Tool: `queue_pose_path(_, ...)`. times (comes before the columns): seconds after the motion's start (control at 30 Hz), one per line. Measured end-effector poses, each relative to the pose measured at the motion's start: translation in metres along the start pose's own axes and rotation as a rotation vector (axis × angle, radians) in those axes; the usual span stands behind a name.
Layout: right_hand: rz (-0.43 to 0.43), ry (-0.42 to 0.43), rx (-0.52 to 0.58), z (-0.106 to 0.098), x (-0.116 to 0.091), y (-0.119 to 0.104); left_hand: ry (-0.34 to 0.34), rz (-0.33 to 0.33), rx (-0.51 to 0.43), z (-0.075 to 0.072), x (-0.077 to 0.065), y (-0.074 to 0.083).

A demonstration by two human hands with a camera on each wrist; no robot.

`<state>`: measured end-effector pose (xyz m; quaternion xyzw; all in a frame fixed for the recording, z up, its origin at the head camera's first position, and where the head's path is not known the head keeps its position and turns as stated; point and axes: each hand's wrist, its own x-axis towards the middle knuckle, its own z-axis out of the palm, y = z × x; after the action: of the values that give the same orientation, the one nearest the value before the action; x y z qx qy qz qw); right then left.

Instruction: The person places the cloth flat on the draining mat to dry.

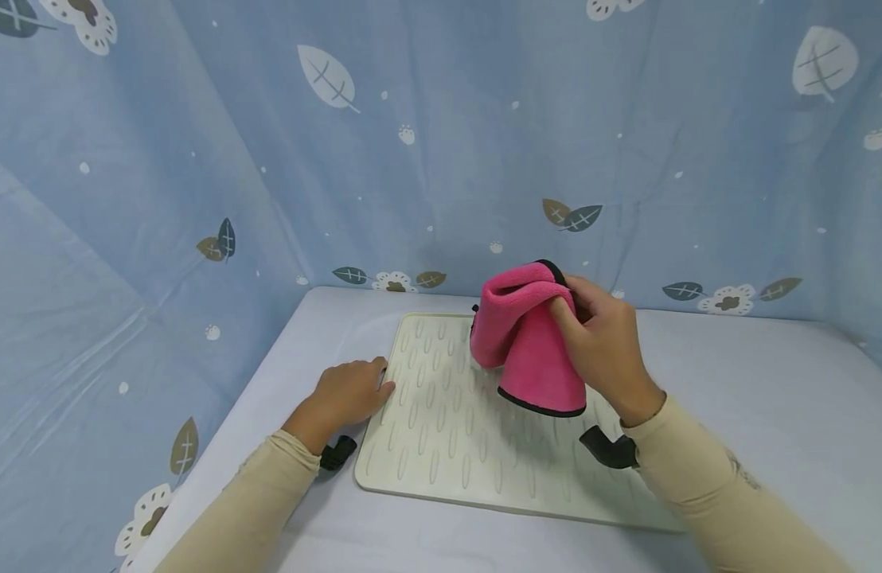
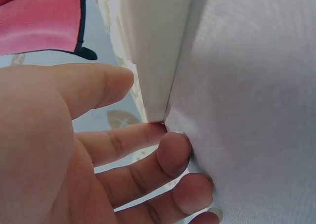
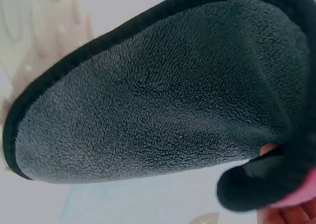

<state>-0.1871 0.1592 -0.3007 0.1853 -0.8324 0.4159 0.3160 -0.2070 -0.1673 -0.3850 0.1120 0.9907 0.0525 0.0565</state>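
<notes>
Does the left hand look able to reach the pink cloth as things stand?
Probably yes: the left hand lies at the left edge of the mat, and only bare mat shows between it and the pink cloth, which the right hand holds up.

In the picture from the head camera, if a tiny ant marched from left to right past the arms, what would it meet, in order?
Left sleeve → left hand → pink cloth → right hand → right sleeve.
</notes>
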Motion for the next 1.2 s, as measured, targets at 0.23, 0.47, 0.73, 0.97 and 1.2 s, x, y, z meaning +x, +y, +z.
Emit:
queue_pose_path(0.23,0.059,-0.089,-0.042,0.003,-0.007,0.007,0.005,0.007,0.014,0.000,0.001,0.003)
queue_pose_path(0.47,0.120,-0.250,-0.137,0.002,-0.019,0.022,0.012,0.017,0.029,-0.002,0.000,0.004)
queue_pose_path(0.73,0.161,-0.452,-0.158,0.000,-0.030,0.042,-0.001,-0.002,0.033,0.002,0.000,0.002)
queue_pose_path(0.97,0.231,-0.629,-0.223,-0.001,-0.038,0.052,0.009,0.006,0.041,0.002,0.001,0.001)
queue_pose_path(1.2,0.191,-0.750,-0.256,0.004,-0.044,0.057,-0.010,-0.003,0.044,0.000,0.000,0.002)
